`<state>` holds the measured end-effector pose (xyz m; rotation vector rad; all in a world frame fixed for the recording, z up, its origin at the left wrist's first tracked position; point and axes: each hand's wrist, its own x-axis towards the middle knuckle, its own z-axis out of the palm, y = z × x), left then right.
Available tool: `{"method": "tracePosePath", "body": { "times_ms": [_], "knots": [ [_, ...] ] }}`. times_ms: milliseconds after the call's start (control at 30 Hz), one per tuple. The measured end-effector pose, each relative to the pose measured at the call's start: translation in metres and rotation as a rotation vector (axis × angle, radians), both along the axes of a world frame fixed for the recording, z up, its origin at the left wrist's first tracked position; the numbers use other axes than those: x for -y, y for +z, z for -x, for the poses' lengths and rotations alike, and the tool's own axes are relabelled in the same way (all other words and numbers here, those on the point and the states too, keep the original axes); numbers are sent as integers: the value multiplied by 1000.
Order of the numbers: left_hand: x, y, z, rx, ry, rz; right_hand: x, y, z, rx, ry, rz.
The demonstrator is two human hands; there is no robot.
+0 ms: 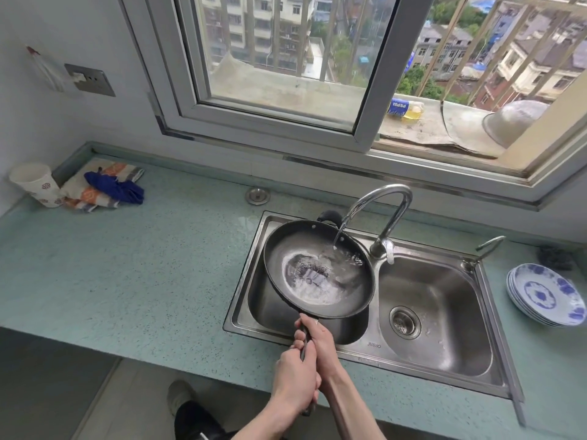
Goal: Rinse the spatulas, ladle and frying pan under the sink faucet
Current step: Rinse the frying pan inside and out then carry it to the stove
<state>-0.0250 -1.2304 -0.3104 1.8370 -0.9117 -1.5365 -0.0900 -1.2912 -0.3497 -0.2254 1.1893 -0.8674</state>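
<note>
I see both hands clamped on the long handle of the black frying pan (317, 271), one behind the other. My right hand (320, 342) grips nearest the pan's rim, fingers curled round the handle; my left hand (293, 381) wraps the handle just behind it, touching the right. The pan sits over the left basin of the steel double sink (444, 312), tilted a little, its small helper handle toward the back wall. Water runs from the curved faucet (384, 211) into the far right side of the pan, and a shallow pool shines across its bottom.

On the counter (143, 274) to the right of the sink is a stack of blue-and-white plates (546, 295). At the far left corner lie a paper cup (35, 184) and a folded cloth (104, 185) with something blue on top.
</note>
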Motion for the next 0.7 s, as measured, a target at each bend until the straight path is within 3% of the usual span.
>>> {"method": "tracePosePath", "body": {
  "times_ms": [267, 500, 700],
  "knots": [
    [0, 6, -5, -273, 15, -85, -3, 12, 7, -199, 28, 48],
    [-10, -10, -14, -309, -18, -36, -12, 10, 4, -254, 104, 155],
    [-16, -9, -15, -227, -13, 31, -15, 6, 1, -175, 101, 162]
  ]
}}
